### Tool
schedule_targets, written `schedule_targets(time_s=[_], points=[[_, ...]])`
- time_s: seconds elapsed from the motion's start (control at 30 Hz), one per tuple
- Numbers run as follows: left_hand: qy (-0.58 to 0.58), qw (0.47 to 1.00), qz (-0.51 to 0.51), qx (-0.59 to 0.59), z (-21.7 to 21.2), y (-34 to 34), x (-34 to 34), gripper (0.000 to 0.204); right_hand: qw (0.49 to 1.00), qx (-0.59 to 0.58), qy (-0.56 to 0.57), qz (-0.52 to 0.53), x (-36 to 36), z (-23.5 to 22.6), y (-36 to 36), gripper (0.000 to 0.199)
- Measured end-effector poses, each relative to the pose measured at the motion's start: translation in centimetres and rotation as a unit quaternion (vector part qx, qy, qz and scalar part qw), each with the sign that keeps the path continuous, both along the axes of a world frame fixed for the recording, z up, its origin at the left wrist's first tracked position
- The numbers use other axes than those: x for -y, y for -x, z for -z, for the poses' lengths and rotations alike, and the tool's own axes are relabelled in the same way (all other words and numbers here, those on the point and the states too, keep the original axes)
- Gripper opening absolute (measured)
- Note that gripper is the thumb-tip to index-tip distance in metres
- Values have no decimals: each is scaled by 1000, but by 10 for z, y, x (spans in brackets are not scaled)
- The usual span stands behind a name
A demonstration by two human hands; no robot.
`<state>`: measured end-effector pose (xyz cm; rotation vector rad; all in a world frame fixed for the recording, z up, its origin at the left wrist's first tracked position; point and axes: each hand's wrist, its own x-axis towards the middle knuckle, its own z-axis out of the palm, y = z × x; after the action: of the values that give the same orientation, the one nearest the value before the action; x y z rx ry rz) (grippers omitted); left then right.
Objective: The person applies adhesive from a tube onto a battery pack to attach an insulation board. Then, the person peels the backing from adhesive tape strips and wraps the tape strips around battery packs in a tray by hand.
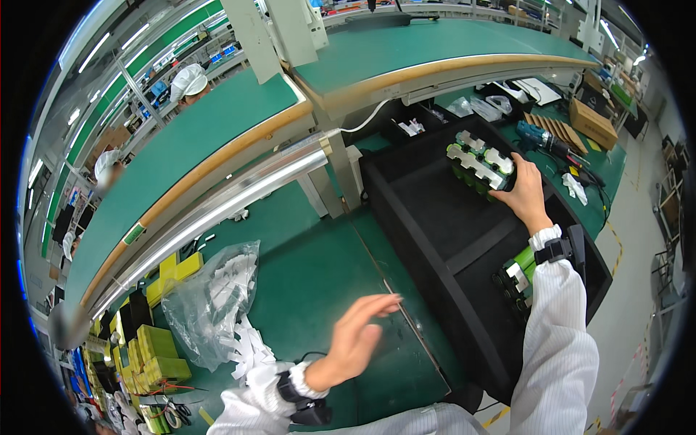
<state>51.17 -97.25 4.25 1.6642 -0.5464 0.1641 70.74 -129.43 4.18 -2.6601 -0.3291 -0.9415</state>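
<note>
We note the black tray (428, 217) to the right of the bench mat (304, 290). The right hand (525, 192) sits on a battery pack (478, 168) in the tray's far compartment; a second pack (516, 279) lies in the near one, beside the sleeve. The left hand (355, 341) hangs over the mat. Left of it lies a plastic bag (214, 297), paper strips (250, 348) at its near edge, stacked cell blocks (156, 351) farther left. A power screwdriver (547, 141) lies behind the tray.

green-topped workbenches (217, 138) with wooden edging, a grey floor (638, 239), bright ceiling strip lights (94, 51) overhead
</note>
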Motion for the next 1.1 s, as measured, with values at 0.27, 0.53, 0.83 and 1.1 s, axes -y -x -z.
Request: schedule_targets(time_s=[0.27, 0.53, 0.83, 1.1], points=[[0, 978, -185, -97, 6, 67, -61, 46, 998, -23, 65, 16, -13, -3, 6, 93], [7, 969, -229, -97, -2, 91, -71, 41, 994, -2, 106, 8, -24, -1, 15, 95], [31, 944, -274, -182, 2, 130, -96, 41, 983, -134, 82, -93, 40, -93, 62, 92], [34, 956, -206, -208, -1, 153, -89, 38, 918, -369, -147, -3, 80, -125, 206, 55]])
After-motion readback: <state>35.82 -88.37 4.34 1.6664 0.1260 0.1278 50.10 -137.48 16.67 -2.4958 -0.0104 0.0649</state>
